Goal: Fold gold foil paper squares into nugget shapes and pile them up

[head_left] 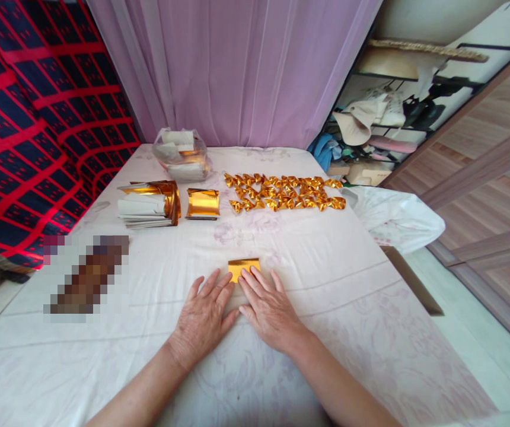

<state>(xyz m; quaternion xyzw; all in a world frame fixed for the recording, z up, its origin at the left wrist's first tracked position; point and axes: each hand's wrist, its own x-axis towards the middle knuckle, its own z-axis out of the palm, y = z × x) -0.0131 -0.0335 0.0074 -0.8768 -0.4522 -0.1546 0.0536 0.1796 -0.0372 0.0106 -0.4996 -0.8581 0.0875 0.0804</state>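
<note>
A small sheet of gold foil paper (pixel 243 264) lies flat on the table in front of me. My right hand (pixel 268 305) rests palm down with its fingers spread, several fingertips on the paper's right and lower part. Beside it, my left hand (pixel 206 311) also lies flat with fingers apart, its fingertips at the paper's lower left edge. The two thumbs come close together below the sheet. Part of the paper's near side is covered by the fingers.
Rows of folded gold foil pieces (pixel 290 193) lie at the back right. Further left are a short gold foil stack (pixel 204 203), a fanned paper stack (pixel 150 204) and a clear plastic bag (pixel 181 155) of papers. A white bag (pixel 397 216) hangs by the table's right edge.
</note>
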